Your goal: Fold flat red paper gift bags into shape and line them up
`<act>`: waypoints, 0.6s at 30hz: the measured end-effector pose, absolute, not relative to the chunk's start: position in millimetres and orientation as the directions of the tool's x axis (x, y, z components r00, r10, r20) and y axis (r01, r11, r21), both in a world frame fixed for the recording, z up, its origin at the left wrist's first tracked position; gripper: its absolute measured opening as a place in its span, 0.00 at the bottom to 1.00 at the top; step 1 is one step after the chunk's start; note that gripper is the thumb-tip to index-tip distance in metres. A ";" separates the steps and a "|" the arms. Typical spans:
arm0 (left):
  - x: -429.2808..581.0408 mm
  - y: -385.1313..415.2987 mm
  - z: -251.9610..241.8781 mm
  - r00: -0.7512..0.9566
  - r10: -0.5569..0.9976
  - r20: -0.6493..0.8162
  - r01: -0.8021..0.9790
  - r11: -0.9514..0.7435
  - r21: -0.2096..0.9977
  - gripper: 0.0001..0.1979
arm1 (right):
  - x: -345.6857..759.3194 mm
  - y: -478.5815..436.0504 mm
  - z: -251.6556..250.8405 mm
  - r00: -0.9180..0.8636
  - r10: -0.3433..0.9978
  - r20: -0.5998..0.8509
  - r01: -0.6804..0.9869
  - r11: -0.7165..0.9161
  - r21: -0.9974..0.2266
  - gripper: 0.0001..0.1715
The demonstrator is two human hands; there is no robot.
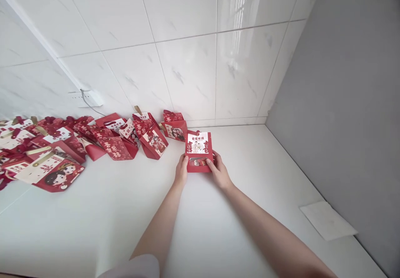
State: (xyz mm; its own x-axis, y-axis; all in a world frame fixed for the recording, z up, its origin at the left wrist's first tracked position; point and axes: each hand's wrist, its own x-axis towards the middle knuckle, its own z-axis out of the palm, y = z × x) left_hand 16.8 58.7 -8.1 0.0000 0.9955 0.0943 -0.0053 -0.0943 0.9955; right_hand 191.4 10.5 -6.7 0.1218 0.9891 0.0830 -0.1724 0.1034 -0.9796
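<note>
Between my two hands is a red gift box with a white printed panel, a cartoon couple and a small window low on its front. My left hand grips its left side, and most of those fingers are hidden behind it. On the right side my right hand holds it, with the thumb across the front near the window. The box is upright, over the white table; whether its base touches the surface I cannot tell. Just behind it to the left stands another red gift box near the wall.
Many similar red boxes crowd the left along the tiled wall, including a larger box with a gold ribbon. A wall socket has a cable. White paper lies at right beside a grey panel.
</note>
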 end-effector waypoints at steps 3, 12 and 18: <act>11.3 51.2 -2.8 0.086 0.990 0.111 0.009 -0.112 0.994 0.27 | 191.4 7.0 -4.8 0.115 0.990 0.085 -0.229 0.109 -0.967 0.39; 8.2 54.1 -1.6 0.167 0.985 0.045 -0.109 -0.027 0.994 0.40 | 202.7 22.1 -1.5 0.238 0.958 -0.160 -0.598 0.015 -0.801 0.23; 8.0 59.3 -6.6 0.141 0.990 0.011 0.075 -0.021 0.997 0.35 | 210.7 30.4 -0.2 0.275 0.936 -0.218 -0.787 0.089 -0.611 0.22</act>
